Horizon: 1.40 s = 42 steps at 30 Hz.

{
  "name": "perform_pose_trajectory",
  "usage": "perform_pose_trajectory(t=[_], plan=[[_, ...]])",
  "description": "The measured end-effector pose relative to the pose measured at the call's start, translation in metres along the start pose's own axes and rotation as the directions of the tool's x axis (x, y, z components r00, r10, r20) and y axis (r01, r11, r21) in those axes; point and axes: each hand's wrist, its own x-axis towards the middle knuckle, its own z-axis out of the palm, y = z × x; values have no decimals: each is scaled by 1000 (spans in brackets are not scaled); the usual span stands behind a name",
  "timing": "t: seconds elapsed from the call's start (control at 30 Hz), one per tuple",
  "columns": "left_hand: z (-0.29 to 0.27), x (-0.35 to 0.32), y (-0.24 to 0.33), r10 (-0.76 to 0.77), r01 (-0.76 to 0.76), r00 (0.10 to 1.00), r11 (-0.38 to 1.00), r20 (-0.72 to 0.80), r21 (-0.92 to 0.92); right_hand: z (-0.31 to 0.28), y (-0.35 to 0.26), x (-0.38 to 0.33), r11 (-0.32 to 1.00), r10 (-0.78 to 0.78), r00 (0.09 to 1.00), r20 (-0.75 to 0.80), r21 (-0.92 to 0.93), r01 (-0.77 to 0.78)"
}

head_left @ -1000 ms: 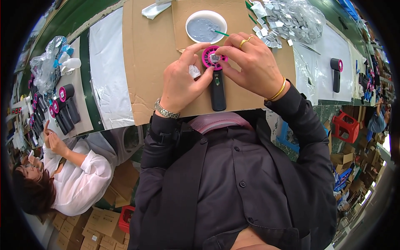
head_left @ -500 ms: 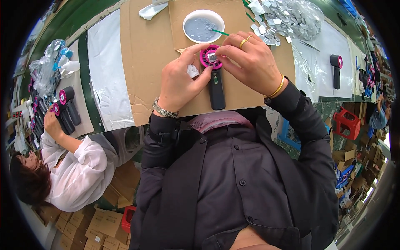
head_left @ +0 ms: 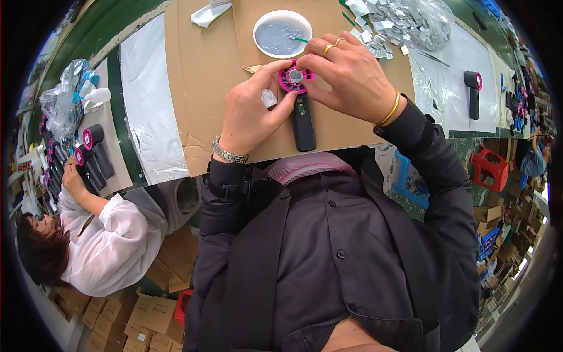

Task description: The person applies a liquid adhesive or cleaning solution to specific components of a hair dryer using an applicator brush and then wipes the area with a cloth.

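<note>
Evidently, little is changed: the handheld fan (head_left: 300,108) is still pinched by the left hand (head_left: 253,111) and right hand (head_left: 347,76) near the cardboard sheet's (head_left: 202,70) front edge, a small silver square being pressed onto its pink head.

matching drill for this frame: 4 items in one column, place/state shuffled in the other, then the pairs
1. handheld fan
2. white bowl
3. second fan
4. crumpled white wad

A. lies alone on the white sheet at far right
B. tucked under the left hand
C. pink head pinched by both hands, black handle toward the person
D. holds grey liquid and a green stick

Pairs: 1-C, 2-D, 3-A, 4-B
</note>
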Motion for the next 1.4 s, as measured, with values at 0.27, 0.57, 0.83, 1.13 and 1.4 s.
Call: perform_pose_trajectory(t=[0.27, 0.57, 0.83, 1.13, 1.4], plan=[[0, 0, -2, -14, 14, 1000, 1000, 16, -4, -2, 4, 11, 991, -94, 993, 78, -91, 101], [-4, 1, -2, 19, -21, 999, 998, 36, 65, 1, -3, 19, 974, -93, 977, 190, -188, 129], [-4, 0, -6, 4, -9, 999, 995, 50, 96, -2, -14, 29, 972, 13, 951, 309, -225, 60], [-4, 0, -12, 16, -15, 1000, 999, 25, -39, -5, -17, 27, 981, -11, 949, 314, -180, 70], [3, 5, -2, -221, 219, 975, 905, 38, -364, -9, -18, 19, 995, 49, 959, 280, -92, -24]])
